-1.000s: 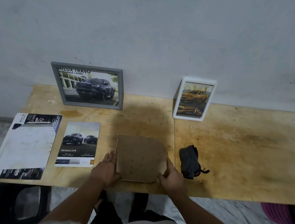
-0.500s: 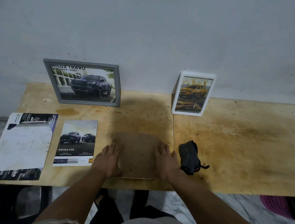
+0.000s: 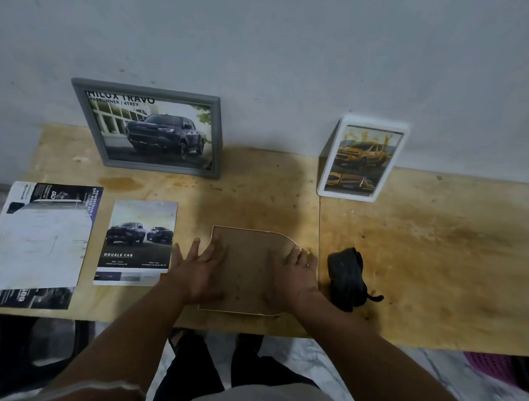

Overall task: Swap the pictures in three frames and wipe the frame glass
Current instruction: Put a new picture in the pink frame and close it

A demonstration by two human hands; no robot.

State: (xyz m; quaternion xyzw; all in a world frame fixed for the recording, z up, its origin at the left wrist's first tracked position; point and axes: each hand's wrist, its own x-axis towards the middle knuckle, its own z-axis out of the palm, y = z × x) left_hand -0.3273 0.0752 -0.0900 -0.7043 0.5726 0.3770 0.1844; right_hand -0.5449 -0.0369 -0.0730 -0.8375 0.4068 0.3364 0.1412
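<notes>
Stained plywood table [image 3: 443,264] bears a round-cornered fibreboard backing [image 3: 247,272], both hands' straight fingers [image 3: 212,253] pressing it.

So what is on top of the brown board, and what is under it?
Both hands lie flat on the board: left hand, right hand. Below it only the table shows; anything beneath the board is covered.

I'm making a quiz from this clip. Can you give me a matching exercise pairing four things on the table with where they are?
Things:
1. grey rectangular picture frame
2. white upright picture frame
3. black crumpled cloth
4. brown arched backing board

Places:
A. flat under both hands
B. back left, against the wall
C. right of the board
D. back, right of centre

Pairs: 1-B, 2-D, 3-C, 4-A
</notes>
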